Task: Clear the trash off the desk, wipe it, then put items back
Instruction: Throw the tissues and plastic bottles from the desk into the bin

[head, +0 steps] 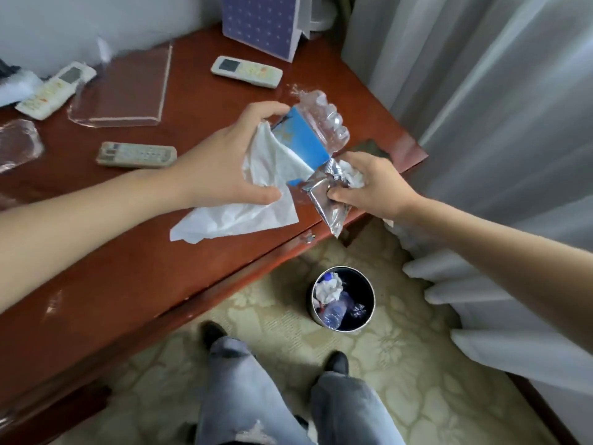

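My left hand [224,155] grips a crushed clear plastic bottle [324,123] with a blue label, together with a white tissue [244,216] that hangs down onto the red-brown desk [128,268]. My right hand [372,184] holds a silver foil wrapper [327,203] and a small crumpled white paper [353,178] just beyond the desk's front right corner. On the carpet below stands a round metal trash bin [343,300] holding crumpled paper and a plastic bottle.
Three remote controls lie on the desk: one [247,71] at the back, one [56,89] at the left, one [136,154] nearer me. A clear acrylic stand [128,88] and a purple dotted box [260,24] sit behind. Curtains [497,123] hang at right.
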A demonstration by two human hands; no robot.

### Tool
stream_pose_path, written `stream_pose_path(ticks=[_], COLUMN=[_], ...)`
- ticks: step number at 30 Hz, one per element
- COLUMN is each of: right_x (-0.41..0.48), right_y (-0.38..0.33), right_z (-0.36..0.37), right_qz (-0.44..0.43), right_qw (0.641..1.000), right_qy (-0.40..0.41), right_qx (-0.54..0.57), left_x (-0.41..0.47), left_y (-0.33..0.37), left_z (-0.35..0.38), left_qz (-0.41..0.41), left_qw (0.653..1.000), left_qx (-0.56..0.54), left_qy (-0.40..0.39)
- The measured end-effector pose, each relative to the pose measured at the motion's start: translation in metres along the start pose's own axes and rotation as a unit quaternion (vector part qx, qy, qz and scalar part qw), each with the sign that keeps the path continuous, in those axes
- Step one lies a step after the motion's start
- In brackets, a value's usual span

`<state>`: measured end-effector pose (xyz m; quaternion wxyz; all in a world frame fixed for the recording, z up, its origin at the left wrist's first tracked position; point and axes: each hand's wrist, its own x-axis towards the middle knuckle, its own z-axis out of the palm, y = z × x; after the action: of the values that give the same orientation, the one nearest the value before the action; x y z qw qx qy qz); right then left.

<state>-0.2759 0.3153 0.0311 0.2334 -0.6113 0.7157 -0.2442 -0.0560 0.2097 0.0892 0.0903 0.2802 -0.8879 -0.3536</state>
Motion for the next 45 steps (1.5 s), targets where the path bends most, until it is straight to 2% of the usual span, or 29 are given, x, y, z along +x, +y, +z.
stream_pose_path(ticks=[9, 16, 28, 34, 39, 45], right_x=[-0.040, -0.061, -0.150, -0.170, -0.157, -0.124], right_y=[0.063, 0.111, 0.218, 0.305, 0.381, 0.446], right_z=[-0.041, -0.041, -0.030, 0.048, 0.135, 0.217], right_qz=[0.059, 0.035, 0.018, 0.039, 0.057, 0.047], right_qw=[0.998, 0.998, 0.985, 0.981, 0.983, 0.982], right_qy=[-0.020, -0.043, -0.154, -0.188, -0.175, -0.179], right_qx=[0.031, 0.029, 0.081, 0.027, 0.006, -0.035], left_x=[0.033, 0.054, 0.003, -0.008, -0.002, 0.025], left_y=[0.041, 0.055, 0.098, 0.024, -0.065, -0.144], left_z=[0.075, 0.101, 0.253, 0.351, 0.425, 0.500], left_qz=[-0.007, 0.009, -0.102, -0.145, -0.167, -0.116], left_qw=[0.999, 0.997, 0.991, 0.987, 0.985, 0.990], left_qx=[-0.037, -0.077, -0.089, -0.070, -0.027, -0.014], left_qy=[-0.038, -0.016, -0.004, -0.011, 0.029, 0.079])
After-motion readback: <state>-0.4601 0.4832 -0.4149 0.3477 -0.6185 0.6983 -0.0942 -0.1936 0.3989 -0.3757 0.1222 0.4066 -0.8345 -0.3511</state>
